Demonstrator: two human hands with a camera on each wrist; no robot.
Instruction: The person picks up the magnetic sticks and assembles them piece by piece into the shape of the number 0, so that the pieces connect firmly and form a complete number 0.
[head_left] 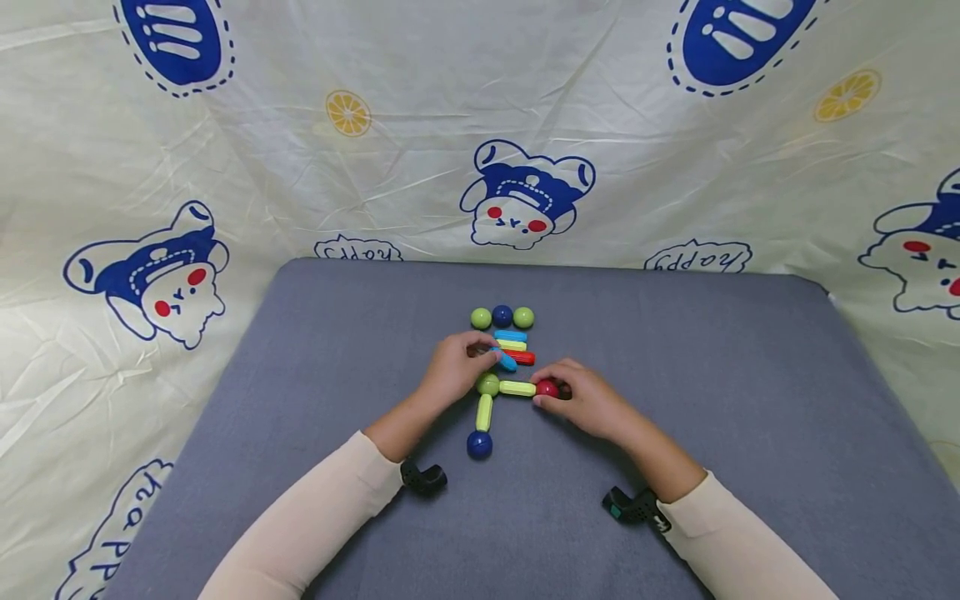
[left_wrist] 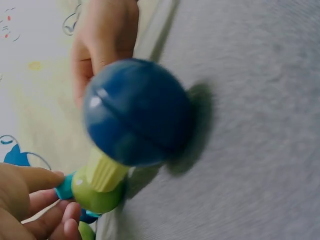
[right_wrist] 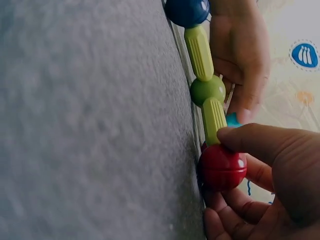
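Observation:
My left hand [head_left: 453,367] pinches a light blue rod [head_left: 507,362] between thumb and fingertips, just above a green ball [head_left: 488,383]. From that ball, one yellow-green rod [head_left: 517,388] runs right to a red ball [head_left: 547,389]. A second yellow-green rod [head_left: 483,413] leads toward the near side and ends at a dark blue ball [head_left: 479,445]. Thumb and fingers of my right hand [head_left: 588,402] grip the red ball. In the right wrist view, the thumb of the right hand [right_wrist: 280,170] lies where the red ball [right_wrist: 223,167] meets its rod.
Behind the joined pieces lie loose rods: a light blue one [head_left: 511,336], a yellow one [head_left: 512,345] and a red one [head_left: 519,357]. Farther back, a dark blue ball [head_left: 502,316] sits between two green balls. A grey cloth covers the table [head_left: 750,400]; a printed sheet [head_left: 420,183] hangs behind.

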